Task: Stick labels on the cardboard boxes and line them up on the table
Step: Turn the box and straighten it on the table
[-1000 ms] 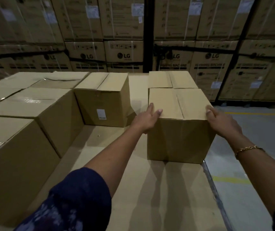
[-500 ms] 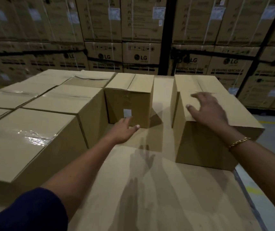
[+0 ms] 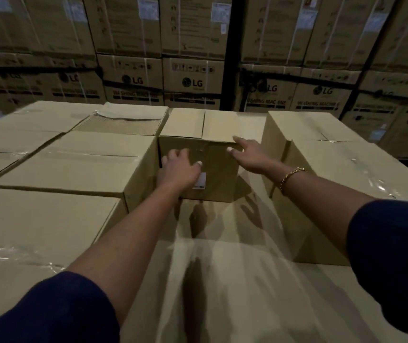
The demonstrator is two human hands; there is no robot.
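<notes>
Labelled box (image 3: 213, 125) sits near the far edge of the surface (image 3: 222, 293), left hand (image 3: 180, 167) spread flat on its front beside the label (image 3: 201, 180), right hand (image 3: 250, 154) splayed at its upper corner, apparently bracing to slide it into line.

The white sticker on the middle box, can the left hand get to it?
Probably yes. The left hand is spread at the front of the middle box, right beside the white sticker, and nothing stands between them.

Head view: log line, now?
left hand open at labelled box front | right hand open at its top edge | label on front
</notes>
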